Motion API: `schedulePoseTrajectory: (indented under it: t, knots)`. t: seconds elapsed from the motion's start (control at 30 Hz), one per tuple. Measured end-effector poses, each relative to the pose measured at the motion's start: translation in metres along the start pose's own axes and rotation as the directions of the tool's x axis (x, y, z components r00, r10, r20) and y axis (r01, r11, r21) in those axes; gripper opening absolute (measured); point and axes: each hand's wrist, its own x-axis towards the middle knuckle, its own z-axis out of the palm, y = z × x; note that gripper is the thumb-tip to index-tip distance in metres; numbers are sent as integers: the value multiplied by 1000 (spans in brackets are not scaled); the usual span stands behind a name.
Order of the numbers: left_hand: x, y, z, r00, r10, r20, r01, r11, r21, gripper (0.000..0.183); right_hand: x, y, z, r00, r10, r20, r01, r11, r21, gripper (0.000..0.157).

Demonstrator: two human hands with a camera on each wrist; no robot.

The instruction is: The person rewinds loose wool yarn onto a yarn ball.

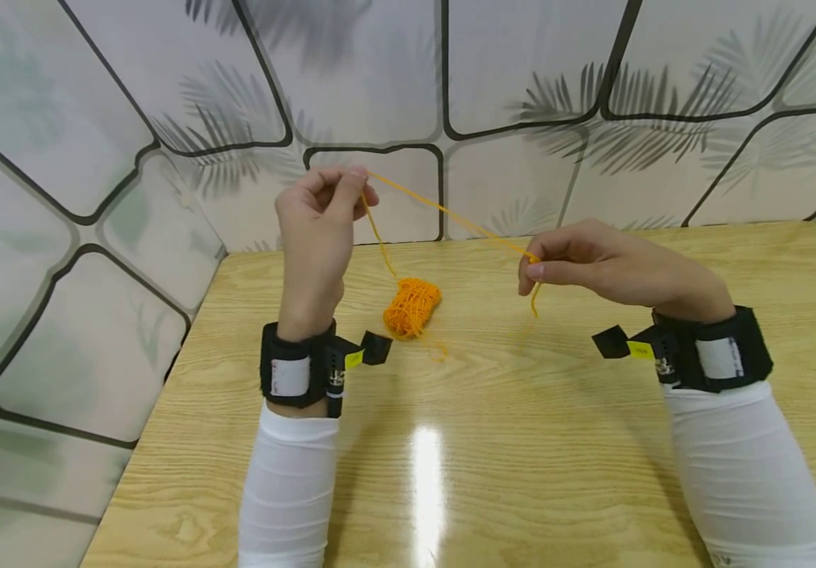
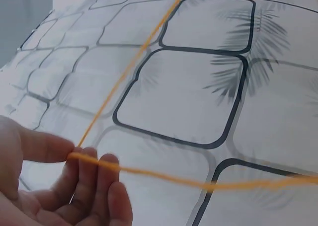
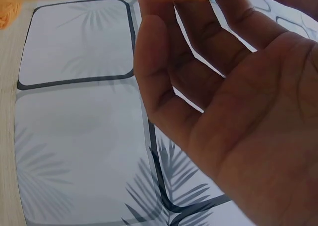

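A small skein of orange yarn (image 1: 412,308) lies on the wooden table, left of the middle. From it a strand rises to my left hand (image 1: 323,213), which pinches the yarn between thumb and fingertips, raised above the table's back edge. The strand then runs taut and slants down to my right hand (image 1: 614,264). That hand pinches it between thumb and forefinger, and a short tail dangles below. In the left wrist view the yarn (image 2: 131,62) bends sharply at the left thumb and fingertip. The right wrist view shows the right palm (image 3: 263,116) with the other fingers loosely bent.
The pale wood table (image 1: 522,465) stretches under both forearms. Behind it and to the left stand walls (image 1: 522,181) with a stone-and-leaf print. Black camera bands (image 1: 720,351) circle both wrists, above white sleeves.
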Motion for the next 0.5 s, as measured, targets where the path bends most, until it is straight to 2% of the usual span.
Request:
schedulePoseTrajectory:
  t: [0.2,0.37,0.43,0.5]
  knots:
    - [5,0,-13,992,11,-126,-19,998,-66,26,-6,7,-8,1000,-4,-6,4,1000,-10,23]
    - [9,1,-22,978,-26,-206,-5,989,-150,25,-13,14,-17,999,-5,-54,6,1000,22,24]
    - [9,2,-24,978,-42,-206,7,986,-168,23,-15,16,-21,996,-7,-89,10,999,32,23]
    - [9,3,-25,983,-53,-177,22,985,-171,23,-17,19,-24,993,-5,-122,9,999,35,23]
